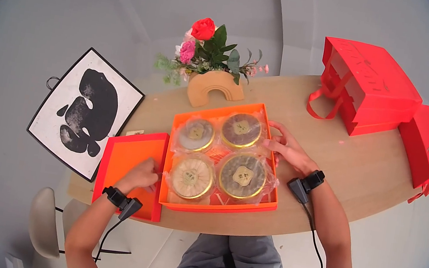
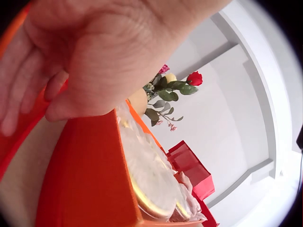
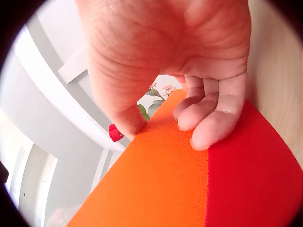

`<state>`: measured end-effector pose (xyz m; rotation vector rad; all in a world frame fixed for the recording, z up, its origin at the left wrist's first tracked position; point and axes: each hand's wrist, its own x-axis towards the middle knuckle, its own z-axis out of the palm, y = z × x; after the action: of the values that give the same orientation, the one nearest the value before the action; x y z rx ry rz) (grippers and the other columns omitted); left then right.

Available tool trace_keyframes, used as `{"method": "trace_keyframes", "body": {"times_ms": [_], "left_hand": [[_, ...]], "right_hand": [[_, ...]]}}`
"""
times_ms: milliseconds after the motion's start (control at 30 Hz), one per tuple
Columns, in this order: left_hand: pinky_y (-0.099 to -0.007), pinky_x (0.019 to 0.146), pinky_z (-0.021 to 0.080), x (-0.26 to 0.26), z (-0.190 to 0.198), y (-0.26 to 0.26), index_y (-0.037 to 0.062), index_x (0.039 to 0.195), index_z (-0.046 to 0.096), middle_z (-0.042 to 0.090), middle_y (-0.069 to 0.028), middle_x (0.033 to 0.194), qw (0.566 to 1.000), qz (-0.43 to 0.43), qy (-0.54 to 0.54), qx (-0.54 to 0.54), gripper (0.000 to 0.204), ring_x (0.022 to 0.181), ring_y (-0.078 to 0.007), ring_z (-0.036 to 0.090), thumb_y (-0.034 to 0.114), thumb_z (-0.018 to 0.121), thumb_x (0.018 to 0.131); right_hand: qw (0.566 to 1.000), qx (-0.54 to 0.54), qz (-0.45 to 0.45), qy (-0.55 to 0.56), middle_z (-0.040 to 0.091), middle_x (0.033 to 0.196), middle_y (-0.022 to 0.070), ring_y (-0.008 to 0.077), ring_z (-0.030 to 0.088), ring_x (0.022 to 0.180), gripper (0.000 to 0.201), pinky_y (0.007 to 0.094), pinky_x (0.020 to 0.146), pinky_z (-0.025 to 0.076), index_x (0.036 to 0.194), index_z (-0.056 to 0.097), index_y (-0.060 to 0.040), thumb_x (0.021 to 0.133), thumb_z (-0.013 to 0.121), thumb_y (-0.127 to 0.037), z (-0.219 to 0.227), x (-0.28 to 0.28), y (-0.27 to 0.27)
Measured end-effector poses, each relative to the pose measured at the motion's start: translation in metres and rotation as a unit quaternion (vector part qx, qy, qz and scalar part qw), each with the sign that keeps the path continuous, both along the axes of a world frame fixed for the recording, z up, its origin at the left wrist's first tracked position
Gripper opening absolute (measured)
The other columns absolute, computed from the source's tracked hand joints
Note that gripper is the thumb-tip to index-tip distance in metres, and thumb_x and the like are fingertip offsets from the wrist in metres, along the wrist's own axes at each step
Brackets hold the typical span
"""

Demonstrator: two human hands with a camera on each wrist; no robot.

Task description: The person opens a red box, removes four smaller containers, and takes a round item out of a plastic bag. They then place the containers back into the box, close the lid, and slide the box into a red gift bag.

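An orange box (image 1: 217, 209) stands on the table without its lid, holding several round gold-rimmed tins, such as one with a pleated pale top (image 1: 192, 178), in clear plastic wrap. My right hand (image 1: 289, 148) grips its right wall near the far corner. In the right wrist view the thumb is at the orange rim and the curled fingers (image 3: 213, 125) press the outer side. My left hand (image 1: 140, 175) is over the right edge of the red-edged orange lid (image 1: 132, 149), left of the box. Its fingers hang loosely along the lid in the left wrist view, thumb beside the rim.
Behind the box stands an arch-shaped wooden vase (image 1: 216, 87) with flowers (image 1: 203, 30). A framed black-and-white picture (image 1: 87, 115) leans at the left. Red gift bags (image 1: 371, 88) stand at the back right of the wooden table (image 1: 352, 177). A chair (image 1: 46, 220) is at the lower left.
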<state>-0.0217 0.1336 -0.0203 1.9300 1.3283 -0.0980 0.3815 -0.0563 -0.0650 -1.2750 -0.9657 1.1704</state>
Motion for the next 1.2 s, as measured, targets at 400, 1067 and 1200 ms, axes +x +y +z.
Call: {"method": "trace_keyframes", "body": {"times_ms": [400, 1067, 1200], "left_hand": [[-0.0443, 0.104, 0.046, 0.057, 0.061, -0.086, 0.0019, 0.13, 0.056, 0.057, -0.02, 0.13, 0.912, -0.259, -0.054, 0.312, 0.072, 0.124, -0.036, 0.054, 0.044, 0.081, 0.077], [-0.0475, 0.103, 0.047, 0.073, 0.053, -0.078, 0.0061, 0.14, 0.045, 0.046, -0.0195, 0.136, 0.927, -0.277, 0.087, 0.237, 0.098, 0.131, -0.04, 0.044, 0.04, 0.086, 0.058], [-0.0443, 0.098, 0.05, 0.07, 0.047, -0.079, 0.0053, 0.138, 0.046, 0.048, -0.0171, 0.133, 0.924, -0.269, 0.074, 0.263, 0.097, 0.126, -0.0377, 0.049, 0.037, 0.087, 0.056]], "right_hand": [[0.984, 0.038, 0.103, 0.143, 0.059, 0.101, 0.0068, 0.0155, 0.064, 0.087, 0.081, 0.0354, 0.081, 0.058, 0.159, 0.021, -0.0074, 0.096, 0.07, -0.018, -0.008, -0.01, 0.0], [0.964, 0.059, 0.141, 0.217, 0.061, 0.103, 0.0029, 0.0121, 0.059, 0.098, 0.074, 0.0294, 0.093, 0.049, 0.159, 0.026, -0.0081, 0.096, 0.064, -0.011, -0.034, 0.001, 0.005], [0.959, 0.053, 0.152, 0.234, 0.062, 0.104, 0.0042, 0.0129, 0.059, 0.098, 0.073, 0.0299, 0.093, 0.049, 0.159, 0.025, -0.0086, 0.097, 0.063, -0.012, -0.031, 0.001, 0.005]]}}
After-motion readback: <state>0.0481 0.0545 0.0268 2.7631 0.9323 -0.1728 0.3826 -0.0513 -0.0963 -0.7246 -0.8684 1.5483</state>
